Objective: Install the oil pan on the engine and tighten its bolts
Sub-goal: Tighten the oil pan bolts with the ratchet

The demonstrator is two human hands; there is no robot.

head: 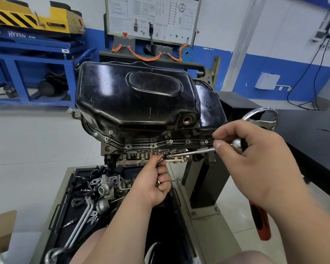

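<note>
Right hand (255, 159), nearest the lens: fingers curled round the head of a red-handled ratchet (261, 223), thumb laid on its extension bar (191, 152). Bar's long axis lay almost level, running leftward from that grip, along the near flange and just below it. Left hand (152, 181): thumb and fingertips pinched the bar's far tip beside the engine block (133, 156); lower fingers curled on small metal pieces, possibly spare bolts, too hidden to tell. Oil pan (137, 96): black, seated on the inverted block, above and beyond both hands. Flange bolts (171, 141): heads faced up, so the level bar lay crosswise to them; its tip, at the nearer left hand, would likely need swinging upright to engage one.
</note>
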